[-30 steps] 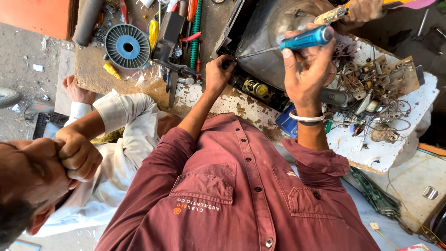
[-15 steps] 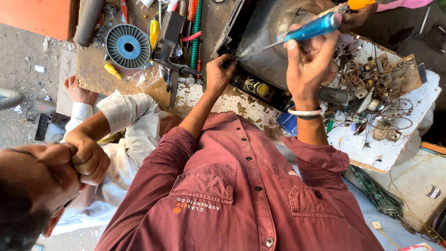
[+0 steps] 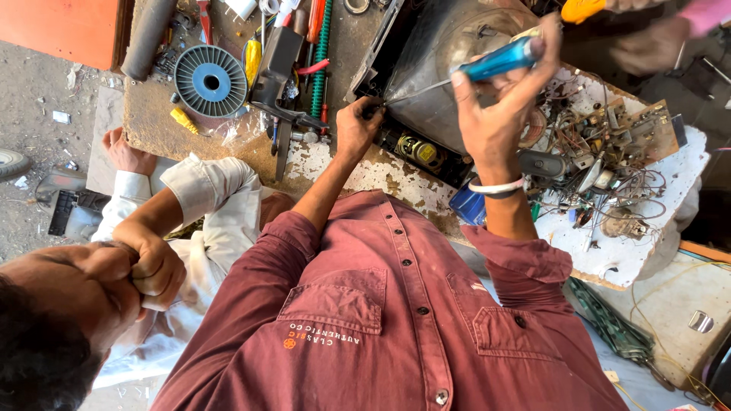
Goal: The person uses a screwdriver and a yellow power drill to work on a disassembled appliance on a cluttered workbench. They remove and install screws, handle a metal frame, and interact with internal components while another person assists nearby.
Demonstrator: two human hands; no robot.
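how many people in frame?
3: wearer in maroon shirt, right hand on blue screwdriver; person in white, lower left; third person's hand, top right. Others may be hidden.

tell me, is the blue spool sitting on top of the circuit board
No, the blue spool lies on the worn bench top at the far side from the circuit board.

A screwdriver [image 3: 487,65] with a glossy, translucent blue plastic handle and a thin bare-metal shaft is seen against the smooth, dusty grey glass of a picture tube [image 3: 449,61]. The workbench [image 3: 358,179] is topped with rough wood (its white paint flaking). A blue plastic wire spool [image 3: 211,81] looks matt and ribbed.
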